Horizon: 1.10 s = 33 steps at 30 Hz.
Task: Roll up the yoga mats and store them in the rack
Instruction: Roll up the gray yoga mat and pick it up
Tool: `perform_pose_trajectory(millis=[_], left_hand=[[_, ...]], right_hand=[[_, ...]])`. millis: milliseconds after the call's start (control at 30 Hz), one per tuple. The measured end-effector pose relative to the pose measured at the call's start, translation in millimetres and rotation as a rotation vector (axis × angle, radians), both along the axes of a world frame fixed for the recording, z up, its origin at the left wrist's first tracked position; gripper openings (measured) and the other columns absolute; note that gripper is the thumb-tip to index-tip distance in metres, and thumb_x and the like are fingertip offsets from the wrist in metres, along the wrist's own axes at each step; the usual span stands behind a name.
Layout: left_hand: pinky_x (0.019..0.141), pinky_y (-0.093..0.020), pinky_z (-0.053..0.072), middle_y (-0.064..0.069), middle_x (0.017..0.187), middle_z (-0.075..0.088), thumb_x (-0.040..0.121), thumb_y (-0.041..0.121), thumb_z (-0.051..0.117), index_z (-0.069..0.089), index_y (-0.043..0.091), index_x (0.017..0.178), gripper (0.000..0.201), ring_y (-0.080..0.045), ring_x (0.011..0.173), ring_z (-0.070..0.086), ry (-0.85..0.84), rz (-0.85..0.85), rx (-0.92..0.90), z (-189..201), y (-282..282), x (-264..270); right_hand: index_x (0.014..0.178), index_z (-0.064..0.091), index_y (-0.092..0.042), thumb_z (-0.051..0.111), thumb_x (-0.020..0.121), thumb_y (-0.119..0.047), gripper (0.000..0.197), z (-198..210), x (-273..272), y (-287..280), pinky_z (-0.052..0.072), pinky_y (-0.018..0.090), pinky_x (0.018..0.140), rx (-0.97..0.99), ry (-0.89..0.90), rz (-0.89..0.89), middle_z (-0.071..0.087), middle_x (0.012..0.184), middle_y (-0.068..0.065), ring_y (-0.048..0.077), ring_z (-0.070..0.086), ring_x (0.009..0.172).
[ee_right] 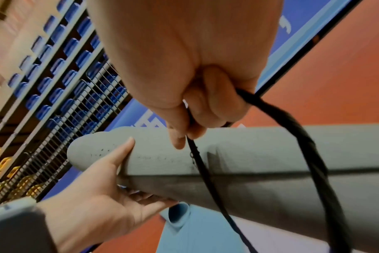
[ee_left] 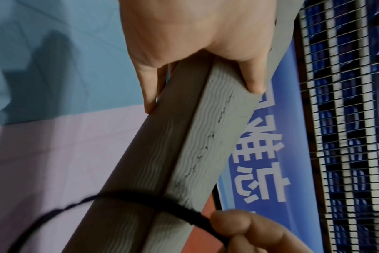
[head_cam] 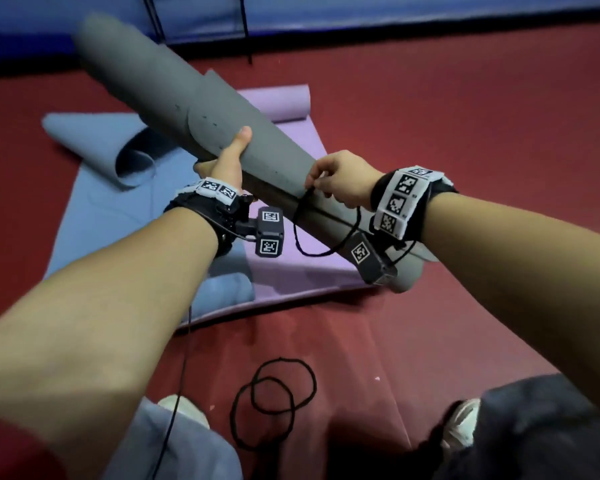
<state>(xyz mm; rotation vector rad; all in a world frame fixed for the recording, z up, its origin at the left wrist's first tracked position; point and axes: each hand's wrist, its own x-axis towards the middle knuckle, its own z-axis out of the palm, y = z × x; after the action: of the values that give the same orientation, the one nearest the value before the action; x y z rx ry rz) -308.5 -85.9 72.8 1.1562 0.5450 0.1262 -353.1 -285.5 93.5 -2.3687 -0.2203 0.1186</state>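
The left hand grips the rolled grey mat from below — thumb laid over the top, fingers curled under the roll. The right hand is closed in a pinch on a black cord loop, thumb and fingers together on the cord where it crosses the roll. The cord passes once around the roll near the end closest to the person; the slack hangs below as a loop.

The grey mat is held in the air above the floor. Its long axis runs diagonally in the head view: far end up and left, near end down and right. The free edge of the roll forms a seam along its length.

Mats counted: three. One grey, rolled, in the hands; one blue mat on the red floor, with a curl at its far end; one purple mat beside it, lying partly over the blue one, also curled at its far end.

Cord loops counted: three — one on the grey roll, two more loops lying overlapped on the floor near the person's legs.

A blue banner with large white characters stands behind; the characters are not readable with certainty. Each wrist carries a band with black-and-white marker squares.
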Motion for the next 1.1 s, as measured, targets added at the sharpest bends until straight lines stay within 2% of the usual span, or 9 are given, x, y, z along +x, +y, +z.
perform_pose_trajectory(millis=[167,300,467,600,667,767,867,1000,1100], left_hand=[[0.085,-0.053,0.057,0.000,0.109,0.068,0.053,0.038,0.096,0.049,0.020,0.114,0.080,-0.021,0.091,0.071,-0.164,-0.040,0.060,67,13,-11],[0.089,-0.053,0.056,0.006,0.113,0.066,0.040,0.041,0.098,0.046,0.022,0.125,0.101,-0.019,0.099,0.068,-0.269,0.008,0.173,81,26,-3],[0.090,-0.046,0.057,0.010,0.117,0.066,0.018,0.065,0.094,0.046,0.028,0.124,0.122,-0.016,0.102,0.068,-0.298,-0.032,0.417,64,29,19],[0.097,-0.037,0.054,0.011,0.119,0.066,0.024,0.069,0.092,0.044,0.029,0.127,0.120,-0.014,0.106,0.066,-0.306,-0.087,0.662,65,29,25],[0.098,-0.034,0.051,0.012,0.121,0.064,0.037,0.062,0.092,0.043,0.029,0.132,0.112,-0.014,0.108,0.064,-0.301,-0.120,0.789,70,28,29],[0.098,-0.034,0.051,0.012,0.122,0.064,0.041,0.059,0.091,0.041,0.029,0.138,0.113,-0.014,0.110,0.063,-0.342,-0.150,0.890,72,19,39],[0.097,-0.039,0.053,0.015,0.117,0.066,0.040,0.057,0.092,0.044,0.034,0.133,0.107,-0.012,0.108,0.064,-0.388,-0.205,0.904,73,8,48],[0.095,-0.040,0.055,0.016,0.119,0.066,0.034,0.059,0.095,0.042,0.034,0.133,0.115,-0.010,0.111,0.065,-0.435,-0.249,0.831,81,-4,65],[0.095,-0.037,0.055,0.013,0.122,0.065,0.036,0.052,0.097,0.038,0.030,0.139,0.121,-0.010,0.112,0.064,-0.443,-0.277,0.775,81,-12,78]], right_hand=[[0.078,0.073,-0.021,0.045,0.084,0.001,0.036,67,12,4,0.039,0.018,0.044,-0.014,-0.115,-0.153,0.063,0.063,-0.004,0.009,0.051,0.049],[0.072,0.073,-0.018,0.035,0.076,0.005,0.045,93,23,16,0.032,0.015,0.034,0.083,-0.167,-0.273,0.061,0.063,-0.002,0.013,0.049,0.048],[0.083,0.077,-0.013,0.046,0.074,-0.004,0.034,83,45,9,0.049,0.029,0.061,0.203,-0.220,-0.374,0.071,0.082,0.008,0.026,0.061,0.069],[0.100,0.075,-0.012,0.051,0.081,-0.006,0.031,72,75,5,0.043,0.022,0.043,0.472,-0.213,-0.436,0.068,0.077,0.008,0.019,0.060,0.053],[0.118,0.068,-0.010,0.058,0.085,-0.009,0.034,69,89,10,0.046,0.022,0.045,0.629,-0.199,-0.380,0.070,0.093,0.008,0.016,0.064,0.063],[0.135,0.055,-0.015,0.070,0.085,-0.038,0.057,58,101,20,0.056,0.030,0.067,0.698,-0.204,-0.192,0.064,0.123,0.001,0.014,0.065,0.097],[0.132,0.057,-0.022,0.066,0.093,-0.036,0.043,48,100,22,0.053,0.027,0.067,0.752,-0.125,-0.006,0.068,0.118,-0.006,0.009,0.067,0.096],[0.125,0.061,-0.026,0.065,0.093,-0.033,0.033,61,107,7,0.055,0.045,0.069,0.839,-0.146,0.065,0.069,0.115,0.000,0.020,0.069,0.092],[0.124,0.062,-0.028,0.069,0.091,-0.029,0.033,65,116,-2,0.059,0.040,0.073,0.881,-0.193,0.055,0.070,0.117,-0.004,0.018,0.070,0.102]])
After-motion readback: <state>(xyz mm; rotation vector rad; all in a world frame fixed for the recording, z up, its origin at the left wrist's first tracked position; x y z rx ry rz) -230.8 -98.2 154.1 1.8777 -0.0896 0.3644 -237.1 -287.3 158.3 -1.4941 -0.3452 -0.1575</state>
